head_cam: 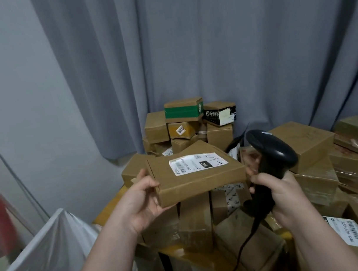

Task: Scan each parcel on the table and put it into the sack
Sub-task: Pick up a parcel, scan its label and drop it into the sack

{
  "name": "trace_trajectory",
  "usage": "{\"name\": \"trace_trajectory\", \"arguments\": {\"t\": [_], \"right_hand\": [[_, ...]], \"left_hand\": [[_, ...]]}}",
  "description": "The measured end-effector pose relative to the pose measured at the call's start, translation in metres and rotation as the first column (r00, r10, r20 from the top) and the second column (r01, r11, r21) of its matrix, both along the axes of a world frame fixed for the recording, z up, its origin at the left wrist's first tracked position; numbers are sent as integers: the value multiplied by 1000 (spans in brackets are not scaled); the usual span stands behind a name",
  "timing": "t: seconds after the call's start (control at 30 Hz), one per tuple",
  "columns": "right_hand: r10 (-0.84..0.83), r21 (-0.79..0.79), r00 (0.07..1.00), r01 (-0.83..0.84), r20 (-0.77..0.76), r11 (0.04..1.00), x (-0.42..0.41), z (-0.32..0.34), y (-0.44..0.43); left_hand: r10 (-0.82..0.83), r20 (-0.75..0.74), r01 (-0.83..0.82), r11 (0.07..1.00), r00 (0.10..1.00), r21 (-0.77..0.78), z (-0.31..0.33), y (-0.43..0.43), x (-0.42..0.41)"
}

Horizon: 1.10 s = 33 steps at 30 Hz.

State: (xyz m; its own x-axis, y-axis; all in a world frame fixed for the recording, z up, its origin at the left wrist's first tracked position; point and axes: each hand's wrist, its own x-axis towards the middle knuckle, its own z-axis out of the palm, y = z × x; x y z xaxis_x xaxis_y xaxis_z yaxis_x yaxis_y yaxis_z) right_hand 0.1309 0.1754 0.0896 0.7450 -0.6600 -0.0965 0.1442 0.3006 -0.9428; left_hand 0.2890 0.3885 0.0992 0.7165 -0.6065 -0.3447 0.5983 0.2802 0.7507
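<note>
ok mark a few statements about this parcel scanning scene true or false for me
1. The left hand holds a flat parcel with its label facing up. True.
2. The right hand is empty. False: it grips a black scanner.
3. A white sack stands left of the table. True.
4. The topmost box of the back stack bears red tape. False: its tape is green.

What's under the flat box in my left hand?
Taped brown parcels stand on the yellow table below it. The flat box and left hand hide their tops and anything further back.
</note>
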Motion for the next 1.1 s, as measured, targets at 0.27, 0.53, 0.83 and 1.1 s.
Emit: {"name": "trace_trajectory", "arguments": {"t": [0.27,0.53,0.83,1.1], "right_hand": [[-23,35,998,25,-57,999,6,1,7],[-38,-16,994,37,-101,999,10,0,6],[168,-503,941,-301,-294,810,9,21,9],[318,-631,821,-569,-475,527,19,19,21]], "left_hand": [[-73,152,74,997,986,-3,-1,0,-4],[-141,291,79,973,946,215,-9,4,0],[78,470,-264,901,879,345,-22,2,19],[114,490,-318,878,864,357,-25,6,28]]}}
